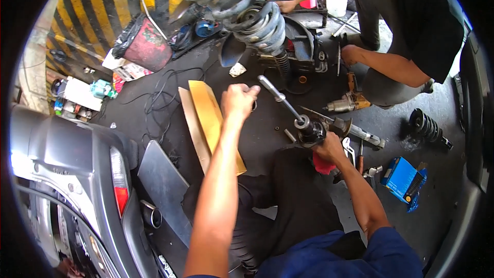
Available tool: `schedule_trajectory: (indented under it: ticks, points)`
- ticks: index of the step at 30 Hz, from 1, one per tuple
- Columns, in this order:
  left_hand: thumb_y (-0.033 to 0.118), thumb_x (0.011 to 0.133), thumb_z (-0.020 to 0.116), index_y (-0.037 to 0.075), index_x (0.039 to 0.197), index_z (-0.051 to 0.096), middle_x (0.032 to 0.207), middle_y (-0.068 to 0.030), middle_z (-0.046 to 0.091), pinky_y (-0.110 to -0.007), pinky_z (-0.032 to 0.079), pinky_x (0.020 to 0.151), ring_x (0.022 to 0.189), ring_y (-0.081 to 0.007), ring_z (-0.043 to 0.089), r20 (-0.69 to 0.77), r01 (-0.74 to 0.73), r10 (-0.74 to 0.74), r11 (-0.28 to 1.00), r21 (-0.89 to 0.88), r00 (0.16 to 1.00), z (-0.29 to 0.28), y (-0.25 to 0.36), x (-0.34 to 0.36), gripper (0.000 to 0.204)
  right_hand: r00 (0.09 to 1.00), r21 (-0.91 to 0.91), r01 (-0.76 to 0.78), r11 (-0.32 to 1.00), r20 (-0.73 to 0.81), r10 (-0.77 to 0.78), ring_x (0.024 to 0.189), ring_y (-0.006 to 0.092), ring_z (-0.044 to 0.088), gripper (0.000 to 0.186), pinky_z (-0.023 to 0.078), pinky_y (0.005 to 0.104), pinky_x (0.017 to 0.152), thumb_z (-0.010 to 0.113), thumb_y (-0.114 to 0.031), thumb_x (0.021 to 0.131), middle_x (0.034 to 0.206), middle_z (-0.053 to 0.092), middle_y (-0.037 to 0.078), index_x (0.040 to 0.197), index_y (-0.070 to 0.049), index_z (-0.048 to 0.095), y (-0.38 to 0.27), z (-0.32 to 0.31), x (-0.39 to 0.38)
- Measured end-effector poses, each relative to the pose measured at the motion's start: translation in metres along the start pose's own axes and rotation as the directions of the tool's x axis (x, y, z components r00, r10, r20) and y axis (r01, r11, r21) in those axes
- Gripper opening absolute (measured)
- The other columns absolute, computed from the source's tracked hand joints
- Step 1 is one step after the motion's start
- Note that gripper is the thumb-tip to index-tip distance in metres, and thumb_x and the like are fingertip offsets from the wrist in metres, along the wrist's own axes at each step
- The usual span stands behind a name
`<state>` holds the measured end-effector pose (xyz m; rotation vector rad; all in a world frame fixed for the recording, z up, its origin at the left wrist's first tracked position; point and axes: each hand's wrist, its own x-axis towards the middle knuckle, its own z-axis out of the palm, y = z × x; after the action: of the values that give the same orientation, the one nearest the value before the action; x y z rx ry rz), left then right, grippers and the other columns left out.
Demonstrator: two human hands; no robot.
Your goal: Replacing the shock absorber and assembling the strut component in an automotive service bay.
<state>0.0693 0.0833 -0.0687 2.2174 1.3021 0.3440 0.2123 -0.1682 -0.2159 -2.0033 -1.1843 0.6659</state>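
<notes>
My right hand (330,148) is wrapped round the black body of a shock absorber (312,132), whose chrome rod (282,99) points up and to the left. Below that hand shows a piece of red cloth (323,163). My left hand (239,103) is closed in the air left of the rod and apart from it. A small dark ring-like edge shows at its fingers, too small to name. Beneath my left forearm lies an open yellow-brown cardboard box (207,116). An old grey strut (363,133) rests on the floor just beyond my right hand.
A spring compressor with a large coil spring (260,25) stands ahead. At right, a co-worker (411,31) crouches near an impact wrench (347,104). Pliers (349,150), a blue box (404,177) and a spring strut (429,127) lie right. A grey car (67,159) is left; a cable (154,103) crosses the floor.
</notes>
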Motion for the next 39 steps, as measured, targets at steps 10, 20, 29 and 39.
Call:
schedule_trajectory:
  ticks: [10, 20, 29, 39]
  points:
    - [0.045, 0.068, 0.082, 0.005, 0.148, 0.017, 0.147, -0.0191, 0.033, -0.038, 0.032, 0.109, 0.132, -0.0274, 0.037, 0.752, -0.097, 0.243, 0.967, -0.234, 0.612, -0.054, -0.039, -0.081, 0.111, 0.958, -0.024, 0.239, 0.971, 0.166, -0.232, 0.088, 0.0386, 0.064, 0.032, 0.052, 0.0458, 0.080, 0.070, -0.025, 0.070, 0.091, 0.067, 0.022, 0.093, -0.003, 0.066, -0.138, 0.005, 0.040]
    - [0.018, 0.079, 0.076, 0.006, 0.132, 0.046, 0.137, -0.0127, 0.047, -0.039, 0.038, 0.106, 0.126, -0.0245, 0.046, 0.190, 0.044, 0.286, 0.449, -0.893, 0.939, -0.053, -0.027, -0.093, 0.062, 0.854, 0.217, 0.478, 0.851, 0.115, -0.508, 0.087, 0.0401, 0.064, 0.040, 0.051, 0.0471, 0.082, 0.066, -0.024, 0.070, 0.087, 0.065, 0.026, 0.100, 0.003, 0.062, -0.219, 0.018, 0.064]
    - [-0.002, 0.083, 0.066, 0.006, 0.122, 0.052, 0.114, -0.0106, 0.061, -0.037, 0.047, 0.091, 0.111, -0.0211, 0.056, -0.148, -0.219, 0.183, 0.473, -0.853, 0.972, -0.076, -0.041, -0.074, 0.042, 0.984, 0.828, -0.143, 0.542, 0.180, -0.016, 0.096, 0.0247, 0.062, 0.051, 0.049, 0.0349, 0.087, 0.074, -0.031, 0.079, 0.103, 0.065, 0.015, 0.115, 0.000, 0.058, -0.132, 0.041, 0.079]
    - [-0.004, 0.082, 0.066, 0.006, 0.122, 0.051, 0.109, -0.0082, 0.060, -0.036, 0.049, 0.090, 0.106, -0.0198, 0.059, -0.159, -0.220, 0.165, 0.481, -0.849, 0.973, -0.078, -0.052, -0.061, 0.044, 0.931, 0.571, 0.280, -0.772, -0.358, 0.073, 0.123, 0.0291, 0.049, 0.059, 0.032, 0.0475, 0.109, 0.032, -0.053, 0.097, 0.135, 0.051, 0.009, 0.132, -0.008, 0.047, -0.153, 0.002, 0.227]
